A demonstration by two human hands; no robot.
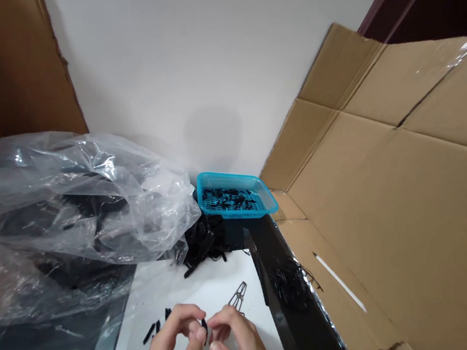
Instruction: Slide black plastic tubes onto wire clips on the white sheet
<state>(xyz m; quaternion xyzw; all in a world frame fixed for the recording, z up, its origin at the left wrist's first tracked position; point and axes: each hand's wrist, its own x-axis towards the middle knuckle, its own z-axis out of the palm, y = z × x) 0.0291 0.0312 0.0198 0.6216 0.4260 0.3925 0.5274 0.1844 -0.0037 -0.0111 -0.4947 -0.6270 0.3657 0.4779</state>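
Note:
My left hand [173, 349] and my right hand [238, 343] meet low in the picture over a white sheet [214, 286]. Their fingertips pinch one small black piece [204, 323] between them. Both hands have their fingers curled in. A few loose black pieces [154, 328] lie on the sheet just left of my left hand. Metal pliers [238, 296] rest on the sheet just above my right hand. A heap of black pieces [203, 242] sits at the sheet's far edge.
A turquoise mesh basket [261, 191] with black pieces stands at the back by the white wall. A big crumpled clear plastic bag [60, 203] fills the left. An open cardboard box [392, 205] spreads on the right, with black scraps [288, 282] beside it.

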